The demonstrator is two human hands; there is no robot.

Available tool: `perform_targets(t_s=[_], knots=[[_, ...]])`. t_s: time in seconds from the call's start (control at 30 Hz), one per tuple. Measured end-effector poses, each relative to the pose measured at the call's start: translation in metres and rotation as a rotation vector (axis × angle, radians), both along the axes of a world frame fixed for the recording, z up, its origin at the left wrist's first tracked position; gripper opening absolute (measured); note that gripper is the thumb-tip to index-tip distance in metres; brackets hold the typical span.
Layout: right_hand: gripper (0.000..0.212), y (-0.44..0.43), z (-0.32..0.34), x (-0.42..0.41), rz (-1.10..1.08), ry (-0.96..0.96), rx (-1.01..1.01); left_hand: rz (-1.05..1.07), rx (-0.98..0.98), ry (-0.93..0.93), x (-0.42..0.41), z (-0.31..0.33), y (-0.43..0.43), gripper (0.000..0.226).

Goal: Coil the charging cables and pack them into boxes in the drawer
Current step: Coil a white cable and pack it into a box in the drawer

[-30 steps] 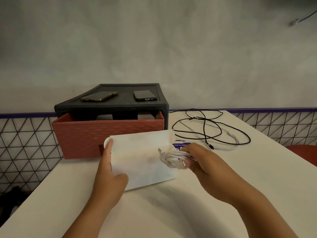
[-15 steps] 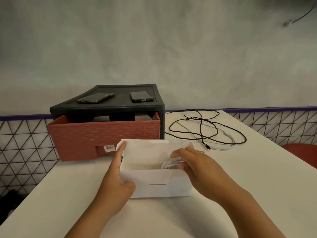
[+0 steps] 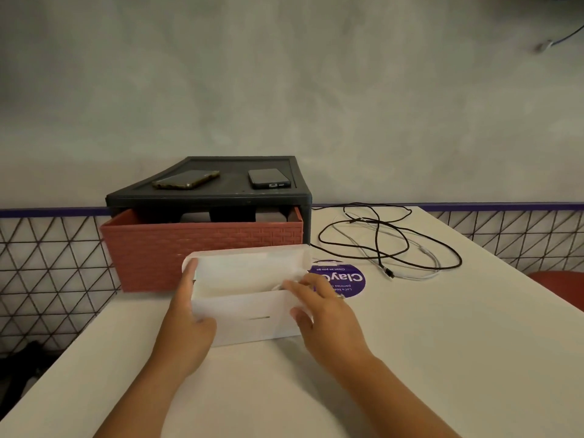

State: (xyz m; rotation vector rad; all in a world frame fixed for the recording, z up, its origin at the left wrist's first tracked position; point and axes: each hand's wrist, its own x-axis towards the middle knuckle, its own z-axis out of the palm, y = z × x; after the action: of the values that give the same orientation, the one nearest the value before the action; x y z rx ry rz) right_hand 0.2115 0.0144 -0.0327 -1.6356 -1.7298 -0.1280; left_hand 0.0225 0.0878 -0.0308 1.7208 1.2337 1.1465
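A white box with its lid flap up stands on the table in front of the red drawer, which is pulled out of a dark cabinet. My left hand grips the box's left end. My right hand holds the box's right end, fingers over the rim; a bit of coiled white cable shows inside by the fingertips. A loose black cable and a white cable lie tangled on the table to the right.
Two phones lie on top of the cabinet. A purple round sticker is on the table behind my right hand. A wire mesh railing runs along the table's far edge, and a red seat shows at right.
My right hand lowered the coiled white cable into the white box and now grips the box's right end. The box turned upright with its lid open. The sticker became visible.
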Motion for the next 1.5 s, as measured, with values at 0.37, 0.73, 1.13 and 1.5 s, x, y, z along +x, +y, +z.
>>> perform_targets(t_s=[0.37,0.73,1.13,1.5], knots=[[0.043,0.057,-0.006,-0.034,-0.110,-0.023,-0.013,0.224,0.017,0.179,-0.001,-0.005,0.011,0.089],[0.041,0.048,-0.004,-0.014,-0.056,-0.101,0.209,0.188,-0.081,0.344,0.015,-0.001,-0.009,0.086],[0.055,0.012,-0.020,0.149,-0.549,0.187,-0.412,-0.024,-0.119,0.249,0.054,0.000,-0.043,0.049],[0.035,0.012,-0.026,0.197,-0.587,-0.001,-0.464,-0.475,0.205,0.419,0.177,-0.008,-0.028,0.040]])
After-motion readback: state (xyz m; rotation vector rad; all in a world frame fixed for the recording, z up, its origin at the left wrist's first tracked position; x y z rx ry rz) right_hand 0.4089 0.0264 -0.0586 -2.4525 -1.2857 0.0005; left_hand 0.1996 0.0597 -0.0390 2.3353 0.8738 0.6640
